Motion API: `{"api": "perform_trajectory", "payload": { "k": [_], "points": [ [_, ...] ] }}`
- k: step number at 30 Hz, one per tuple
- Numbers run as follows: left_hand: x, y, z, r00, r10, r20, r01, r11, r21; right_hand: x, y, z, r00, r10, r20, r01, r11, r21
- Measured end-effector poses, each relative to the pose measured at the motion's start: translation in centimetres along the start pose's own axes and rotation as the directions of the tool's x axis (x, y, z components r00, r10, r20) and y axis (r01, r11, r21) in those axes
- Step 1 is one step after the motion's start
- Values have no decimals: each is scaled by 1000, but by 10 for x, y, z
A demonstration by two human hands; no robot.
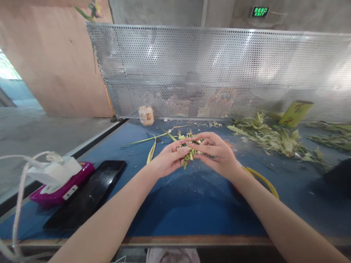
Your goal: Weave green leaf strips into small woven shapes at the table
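Both hands meet over the middle of the blue table. Between them is a small bundle of green and pale plant-leaf strips. My left hand pinches it from the left, thumb on top. From the right, my right hand closes on the same bundle with bent fingers and thumb. Its far side is partly hidden by the fingers. Long loose leaf strips lie on the table just left of my left hand. Partly behind my right forearm shows a curved yellow handle; the rest of that tool is hidden.
At left lie a black phone or tablet and a magenta power strip with white chargers and cables. A pale roll stands near the perforated metal panel. Leaf heaps and a yellow-green box are at right.
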State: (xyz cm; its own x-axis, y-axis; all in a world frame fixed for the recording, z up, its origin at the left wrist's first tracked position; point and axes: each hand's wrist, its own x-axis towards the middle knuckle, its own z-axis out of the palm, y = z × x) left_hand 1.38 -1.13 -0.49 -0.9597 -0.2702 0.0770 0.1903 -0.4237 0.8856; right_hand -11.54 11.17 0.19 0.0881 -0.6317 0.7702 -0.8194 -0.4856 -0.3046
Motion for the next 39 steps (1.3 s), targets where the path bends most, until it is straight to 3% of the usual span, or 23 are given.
{"api": "perform_trajectory", "payload": {
  "k": [4,17,21,28,31,34,39],
  "points": [
    [-1,2,0,999,27,-44,-27,1000,1,0,-3,0,999,14,-40,-16,999,-33],
    [0,-3,-4,998,-6,-60,5,1000,-24,-7,3,-5,980,-194,46,199,933,-301],
    [-1,-6,-3,998,2,-64,-4,999,-41,-15,12,-5,974,-173,143,216,899,-381],
    [0,-7,-3,995,-13,-101,7,998,-62,-16,15,-6,937,-248,245,340,804,-488],
    [-1,-7,-1,997,5,-78,-11,997,-77,-17,14,-4,952,-222,211,296,843,-448],
    [-3,-7,1,998,17,-62,-23,996,-91,-18,13,0,983,-137,121,172,917,-361],
    [0,-9,5,995,63,-78,-68,995,-68,-10,5,4,1000,-4,-24,-2,969,-246]
  ]
}}
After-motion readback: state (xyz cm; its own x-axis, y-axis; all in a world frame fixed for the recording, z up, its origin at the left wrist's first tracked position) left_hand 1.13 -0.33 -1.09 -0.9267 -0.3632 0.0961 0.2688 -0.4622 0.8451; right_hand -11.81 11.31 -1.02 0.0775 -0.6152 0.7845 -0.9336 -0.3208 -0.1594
